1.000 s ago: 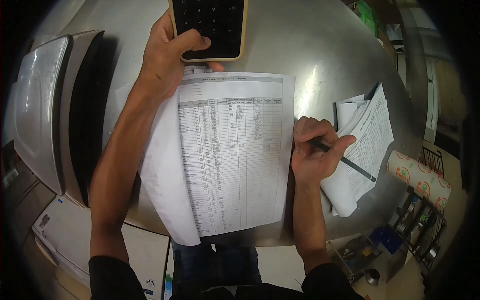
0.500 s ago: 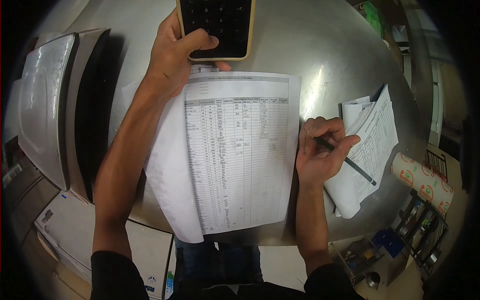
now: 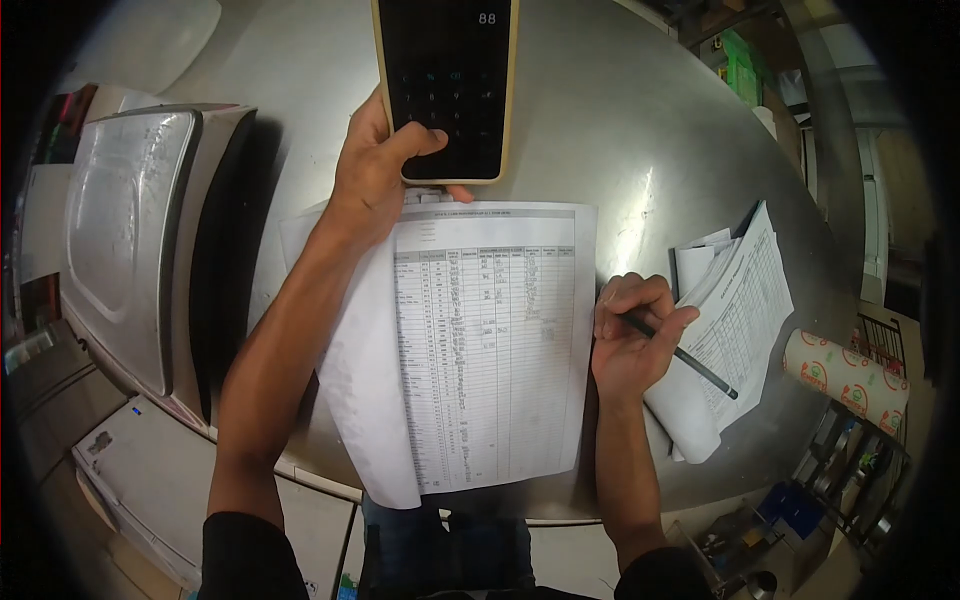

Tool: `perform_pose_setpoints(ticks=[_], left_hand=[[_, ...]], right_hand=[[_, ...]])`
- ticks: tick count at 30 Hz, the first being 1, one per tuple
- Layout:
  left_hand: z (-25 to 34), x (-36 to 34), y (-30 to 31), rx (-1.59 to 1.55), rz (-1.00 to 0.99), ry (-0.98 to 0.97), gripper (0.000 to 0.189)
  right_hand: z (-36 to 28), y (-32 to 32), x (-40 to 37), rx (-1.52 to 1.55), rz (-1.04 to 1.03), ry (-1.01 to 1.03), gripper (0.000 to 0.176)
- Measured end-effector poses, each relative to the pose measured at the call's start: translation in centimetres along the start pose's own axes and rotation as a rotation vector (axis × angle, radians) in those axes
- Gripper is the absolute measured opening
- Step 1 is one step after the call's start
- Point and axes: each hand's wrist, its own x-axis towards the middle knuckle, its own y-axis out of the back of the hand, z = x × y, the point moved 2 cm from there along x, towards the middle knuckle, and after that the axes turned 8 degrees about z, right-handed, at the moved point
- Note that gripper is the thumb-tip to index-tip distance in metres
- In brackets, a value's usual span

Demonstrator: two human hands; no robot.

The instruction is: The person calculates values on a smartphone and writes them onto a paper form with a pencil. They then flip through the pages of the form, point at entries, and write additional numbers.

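Observation:
My left hand (image 3: 385, 165) is wrapped round a smartphone (image 3: 447, 90) in a pale yellow case, the thumb lying over its keypad. A calculator shows on the screen, with "88" at the top. Below the phone lies a printed stock sheet (image 3: 500, 400) with a table and handwritten figures; its left side curls over, and my left wrist is above its top edge. At the sheet's right edge my right hand (image 3: 638, 335) is closed round a dark pen (image 3: 705, 372), which points down to the right, away from the sheet. The pen's other end is hidden by my fingers.
Right of my hand lies a second stack of papers (image 3: 750, 290), its lower end rolled. A silver-topped appliance, perhaps a scale (image 3: 135, 240), stands at the left of the metal table (image 3: 590, 90). Beyond the right edge are a patterned roll (image 3: 845, 375) and a blue bin (image 3: 795, 510).
The view has shifted, so the phone and papers sit lower and more of the phone's screen shows, with "88" in sight. My left thumb has moved on the keypad. Both grips stay the same.

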Motion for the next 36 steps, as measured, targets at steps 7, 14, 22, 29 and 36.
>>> perform_pose_setpoints(ticks=[7,14,22,29,36], left_hand=[[0.0,-0.1,-0.1,0.066,-0.007,-0.017,0.054],[0.1,-0.1,0.0,0.053,-0.035,-0.022,0.057],[0.1,-0.1,0.1,0.068,-0.041,-0.059,0.051],[-0.9,0.0,2.0,0.092,-0.114,-0.100,0.038],[-0.9,0.7,1.1,-0.170,-0.204,-0.044,0.053]], right_hand=[[-0.2,-0.5,-0.4,-0.010,0.064,-0.045,0.073],[-0.8,-0.9,-0.3,-0.021,0.008,0.035,0.028],[0.0,-0.1,-0.6,0.042,-0.014,0.054,0.010],[-0.8,-0.6,-1.4,-0.099,-0.109,0.181,0.012],[-2.0,-2.0,-2.4,-0.199,-0.281,0.073,0.013]])
